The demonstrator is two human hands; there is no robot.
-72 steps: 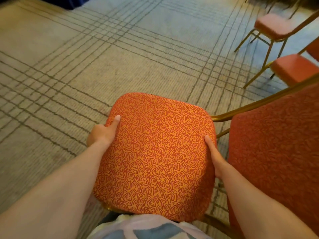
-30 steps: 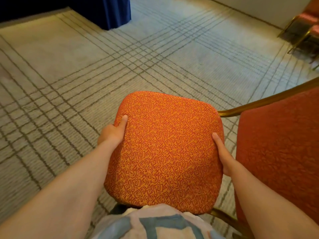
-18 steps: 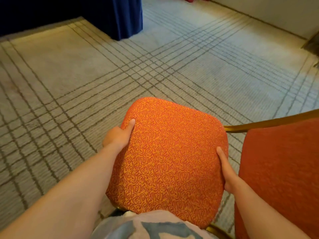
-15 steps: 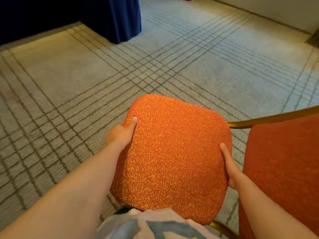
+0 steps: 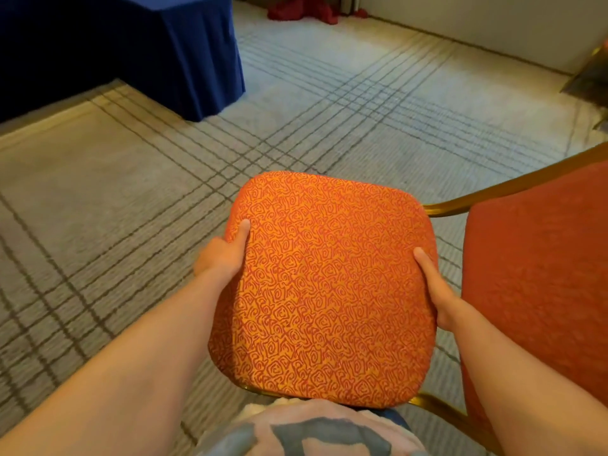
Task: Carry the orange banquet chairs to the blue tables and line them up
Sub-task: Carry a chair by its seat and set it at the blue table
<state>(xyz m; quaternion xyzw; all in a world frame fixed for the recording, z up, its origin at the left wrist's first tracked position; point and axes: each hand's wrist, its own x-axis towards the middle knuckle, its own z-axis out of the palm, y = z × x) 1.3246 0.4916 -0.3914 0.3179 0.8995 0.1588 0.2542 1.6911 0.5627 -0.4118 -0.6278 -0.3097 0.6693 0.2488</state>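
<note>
**Head view.** An orange banquet chair (image 5: 394,307) is held close in front of the person's body. Its patterned seat (image 5: 329,232) faces up and its backrest (image 5: 539,274) is at the person's right, on a gold frame (image 5: 513,185). The left hand (image 5: 223,258) grasps the seat's left edge with the thumb laid on the fabric, and the right hand (image 5: 434,291) grasps the right edge likewise. The other fingers of both hands pass under the cushion and are hidden. The legs are out of sight, so it cannot be told whether the chair clears the carpet (image 5: 98,192). A blue table (image 5: 131,51), skirted to the floor, stands at the far left of the carpet, its near corner ahead and to the left of the seat. Judged progress: this chair is in transit. No chair is seen set at the table, so placing and aligning remain. Open carpet lies between the seat and the skirt corner and runs to the far wall (image 5: 477,21), where a red cloth (image 5: 301,11) lies. The skirt corner is the edge to mind, and the backrest widens the load on the right.
</note>
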